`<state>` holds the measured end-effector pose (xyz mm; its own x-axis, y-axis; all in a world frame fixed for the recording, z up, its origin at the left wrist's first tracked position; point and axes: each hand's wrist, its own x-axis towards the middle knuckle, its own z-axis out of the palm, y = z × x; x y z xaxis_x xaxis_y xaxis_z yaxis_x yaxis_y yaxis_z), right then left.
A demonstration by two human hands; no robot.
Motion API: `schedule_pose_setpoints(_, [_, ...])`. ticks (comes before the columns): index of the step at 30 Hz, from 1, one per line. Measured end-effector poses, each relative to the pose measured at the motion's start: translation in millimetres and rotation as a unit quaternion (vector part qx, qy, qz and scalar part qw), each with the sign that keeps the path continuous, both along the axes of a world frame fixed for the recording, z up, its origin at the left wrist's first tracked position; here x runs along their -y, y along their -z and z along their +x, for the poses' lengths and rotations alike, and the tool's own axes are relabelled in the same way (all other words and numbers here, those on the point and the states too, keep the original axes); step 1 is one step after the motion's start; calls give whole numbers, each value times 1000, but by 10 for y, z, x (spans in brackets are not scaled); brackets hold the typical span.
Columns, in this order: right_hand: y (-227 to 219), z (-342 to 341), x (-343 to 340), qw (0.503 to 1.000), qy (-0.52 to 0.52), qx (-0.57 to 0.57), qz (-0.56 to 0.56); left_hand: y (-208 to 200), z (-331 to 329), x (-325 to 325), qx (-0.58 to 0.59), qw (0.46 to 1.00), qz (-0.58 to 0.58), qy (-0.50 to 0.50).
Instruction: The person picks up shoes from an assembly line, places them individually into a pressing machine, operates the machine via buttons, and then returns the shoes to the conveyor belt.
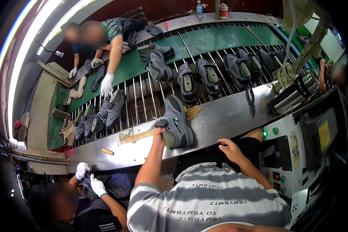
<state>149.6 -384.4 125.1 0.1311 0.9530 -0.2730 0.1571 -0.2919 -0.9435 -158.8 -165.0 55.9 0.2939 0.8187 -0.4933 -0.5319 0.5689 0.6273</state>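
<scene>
Left hand (pixel 159 136) has its fingers gripping a grey sneaker (pixel 177 120) by its collar end, over the steel ledge (pixel 222 121) beside the roller conveyor (pixel 143 94); right hand (pixel 232 150) just hangs loose near the lap, fingers half-curled; pliers (pixel 250 100) lie further right.

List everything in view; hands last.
Ledge: one, silver, near side
Conveyor: one, green and metallic, centre
Held shoe: one, grey, above ledge
Other shoes: many, mostly grey, on conveyor
Soles: several, dark, upper left
Pliers: one, dark, ledge right
Flask: one, silver, right of pliers
Small object: one, yellow, ledge left
Bottle: one, clear, far side
Canister: one, red-white, far side
Control box: one, pale, lower right
Gloves: several, white, on co-workers, left
Left hand: one, bare, on held shoe
Right hand: one, bare, right of held shoe
</scene>
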Motion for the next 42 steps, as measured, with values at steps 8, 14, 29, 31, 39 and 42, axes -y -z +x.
schedule_pose_setpoints(8, [293, 467, 305, 990, 117, 67, -40, -202, -20, -1745, -171, 984, 43, 37])
schedule_pose_setpoints(14, [584, 605, 542, 981, 169, 58, -71, -397, -420, -1939, -110, 992, 55, -14])
schedule_pose_setpoints(29, [510, 449, 45, 988, 91, 103, -71, -99, -1154, -2452, -321, 939, 76, -99])
schedule_pose_setpoints(31, [503, 390, -66, 992, 70, 68, -81, -24, -1269, -2495, -233, 964, 83, -98])
schedule_pose_setpoints(39, [405, -310, -2032, 995, -95, -5, 39, -52, -886, -1799, -522, 822, 221, -60])
schedule_pose_setpoints(42, [455, -673, -3369, 989, -119, -49, 71, 105, -880, -1735, -432, 876, 187, -102])
